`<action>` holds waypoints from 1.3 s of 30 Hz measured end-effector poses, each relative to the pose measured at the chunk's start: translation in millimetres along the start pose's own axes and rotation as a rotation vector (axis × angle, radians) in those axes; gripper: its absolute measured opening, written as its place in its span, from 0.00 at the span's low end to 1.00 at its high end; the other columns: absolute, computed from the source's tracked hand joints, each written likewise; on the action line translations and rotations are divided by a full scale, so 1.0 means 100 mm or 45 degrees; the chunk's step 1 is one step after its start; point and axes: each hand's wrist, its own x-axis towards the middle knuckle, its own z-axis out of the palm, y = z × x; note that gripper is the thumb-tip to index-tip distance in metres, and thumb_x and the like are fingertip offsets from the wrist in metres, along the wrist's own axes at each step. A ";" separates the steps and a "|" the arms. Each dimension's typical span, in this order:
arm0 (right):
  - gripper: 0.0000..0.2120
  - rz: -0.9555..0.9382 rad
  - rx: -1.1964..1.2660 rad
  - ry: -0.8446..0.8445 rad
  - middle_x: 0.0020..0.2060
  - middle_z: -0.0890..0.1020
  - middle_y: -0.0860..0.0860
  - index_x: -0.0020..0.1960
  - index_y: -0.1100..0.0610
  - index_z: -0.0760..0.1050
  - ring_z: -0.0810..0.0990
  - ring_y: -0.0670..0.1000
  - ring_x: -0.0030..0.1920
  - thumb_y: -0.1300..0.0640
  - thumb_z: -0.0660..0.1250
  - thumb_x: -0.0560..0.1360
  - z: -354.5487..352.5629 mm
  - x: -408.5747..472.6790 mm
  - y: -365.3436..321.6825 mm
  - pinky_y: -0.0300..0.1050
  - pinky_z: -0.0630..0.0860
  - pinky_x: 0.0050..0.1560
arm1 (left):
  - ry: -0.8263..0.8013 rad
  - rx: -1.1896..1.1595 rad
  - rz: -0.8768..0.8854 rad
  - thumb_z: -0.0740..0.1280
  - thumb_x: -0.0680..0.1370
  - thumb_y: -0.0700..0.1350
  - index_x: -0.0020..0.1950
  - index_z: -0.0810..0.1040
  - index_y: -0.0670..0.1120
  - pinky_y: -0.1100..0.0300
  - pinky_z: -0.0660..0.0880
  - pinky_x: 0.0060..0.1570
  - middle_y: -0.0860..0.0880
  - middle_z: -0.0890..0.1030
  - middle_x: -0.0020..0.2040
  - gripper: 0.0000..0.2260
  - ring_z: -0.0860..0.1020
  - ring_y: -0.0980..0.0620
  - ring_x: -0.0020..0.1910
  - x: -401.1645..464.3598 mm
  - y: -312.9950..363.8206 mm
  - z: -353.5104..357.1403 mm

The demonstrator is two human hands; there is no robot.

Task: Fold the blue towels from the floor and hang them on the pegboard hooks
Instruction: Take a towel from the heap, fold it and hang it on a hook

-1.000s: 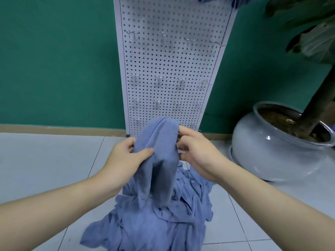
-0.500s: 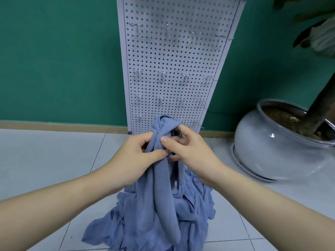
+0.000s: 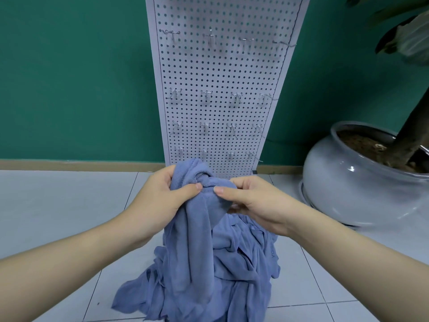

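I hold one blue towel up in front of me, bunched at the top and hanging down in a long fold. My left hand grips its upper left part with thumb and fingers. My right hand pinches the bunched top from the right, thumb on the cloth. Below lies a crumpled pile of blue towels on the tiled floor. Behind stands the white pegboard with rows of bare metal hooks.
A large grey ceramic plant pot with a tree trunk stands on the floor to the right, close to the pile. The green wall and a wooden skirting board run behind. Pale floor tiles spread to the left.
My hands have drawn together on the towel's top, bunching what was a wide fold into a narrow twisted one. The right thumb now lies on the cloth.
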 end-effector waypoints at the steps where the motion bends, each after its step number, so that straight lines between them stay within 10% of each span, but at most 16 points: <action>1: 0.20 -0.021 0.010 0.026 0.57 0.86 0.61 0.63 0.72 0.78 0.84 0.53 0.54 0.55 0.69 0.82 -0.02 -0.01 -0.02 0.47 0.80 0.62 | 0.010 0.015 0.000 0.69 0.81 0.38 0.58 0.82 0.45 0.47 0.79 0.61 0.48 0.87 0.53 0.07 0.85 0.49 0.55 0.01 0.01 0.01; 7: 0.15 -0.101 0.189 0.193 0.53 0.87 0.60 0.59 0.66 0.82 0.84 0.54 0.51 0.54 0.68 0.82 -0.04 -0.01 -0.06 0.52 0.80 0.56 | -0.018 0.027 -0.009 0.70 0.81 0.43 0.60 0.82 0.47 0.53 0.80 0.58 0.50 0.87 0.54 0.08 0.85 0.53 0.55 0.04 0.02 0.07; 14: 0.19 -0.147 0.508 0.142 0.66 0.79 0.67 0.69 0.70 0.73 0.79 0.62 0.62 0.62 0.65 0.81 -0.22 -0.05 -0.17 0.63 0.69 0.75 | 0.027 -0.070 -0.079 0.71 0.80 0.41 0.59 0.82 0.44 0.52 0.78 0.61 0.48 0.87 0.54 0.08 0.85 0.50 0.57 0.08 -0.05 0.06; 25: 0.20 -0.204 0.006 -0.033 0.66 0.81 0.61 0.70 0.54 0.79 0.77 0.65 0.69 0.65 0.67 0.80 0.02 -0.04 0.04 0.67 0.70 0.73 | 0.006 -0.320 -0.186 0.72 0.78 0.36 0.62 0.80 0.40 0.55 0.84 0.50 0.41 0.87 0.53 0.13 0.86 0.43 0.54 0.04 -0.04 0.25; 33: 0.13 -0.080 -0.060 0.042 0.45 0.85 0.50 0.55 0.61 0.83 0.80 0.49 0.41 0.51 0.67 0.83 0.13 -0.05 0.11 0.40 0.76 0.41 | 0.073 -0.321 -0.100 0.72 0.78 0.36 0.59 0.79 0.37 0.54 0.83 0.50 0.41 0.87 0.53 0.11 0.86 0.43 0.54 0.07 -0.03 0.23; 39: 0.33 -0.234 -0.417 0.321 0.34 0.70 0.56 0.41 0.70 0.69 0.68 0.53 0.36 0.37 0.66 0.79 0.02 0.01 0.12 0.50 0.68 0.40 | 0.029 -0.251 -0.152 0.70 0.79 0.36 0.61 0.80 0.39 0.47 0.80 0.59 0.42 0.87 0.55 0.10 0.85 0.43 0.56 0.11 -0.07 0.17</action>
